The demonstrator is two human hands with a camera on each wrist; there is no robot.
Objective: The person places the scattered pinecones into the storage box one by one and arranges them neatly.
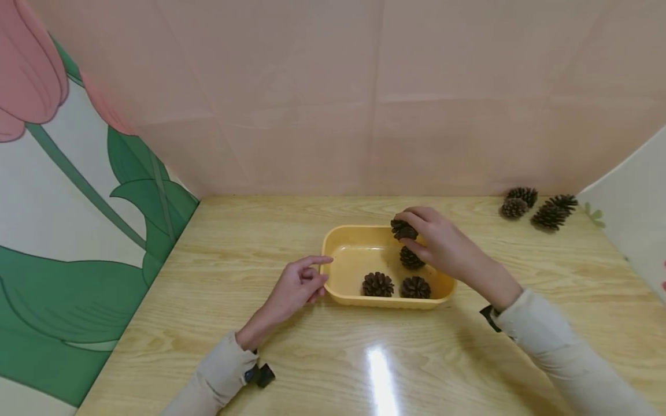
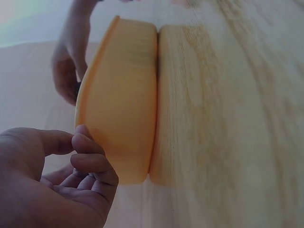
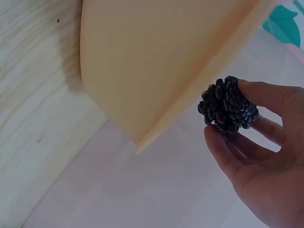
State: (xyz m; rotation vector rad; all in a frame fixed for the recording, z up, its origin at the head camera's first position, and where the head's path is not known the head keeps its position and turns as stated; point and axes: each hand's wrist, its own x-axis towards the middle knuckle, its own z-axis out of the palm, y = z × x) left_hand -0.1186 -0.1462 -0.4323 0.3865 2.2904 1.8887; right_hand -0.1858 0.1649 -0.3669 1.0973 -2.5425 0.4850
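Note:
A yellow plastic basin (image 1: 343, 300) sits on the wooden table. My left hand (image 1: 296, 287) pinches its left rim, index finger over the edge and thumb outside; the left wrist view shows this hand (image 2: 61, 175) against the basin's outer wall (image 2: 123, 95). Above the basin's far right side, my right hand (image 1: 442, 242) holds a pine cone (image 1: 403, 229) between thumb and fingers. The right wrist view shows that pine cone (image 3: 228, 105) clearly, with layered dark scales. Inside the basin lie three more pine cones: one (image 1: 411, 258) under the right hand, two (image 1: 377, 285) along the near wall.
Several pine cones (image 1: 552, 214) lie in a group at the table's back right corner. A pink wall covering (image 1: 291, 115) rises behind the table (image 1: 250, 231). To the left stands a panel printed with tulips and green leaves (image 1: 67, 300); a pale panel (image 1: 635, 214) stands at right.

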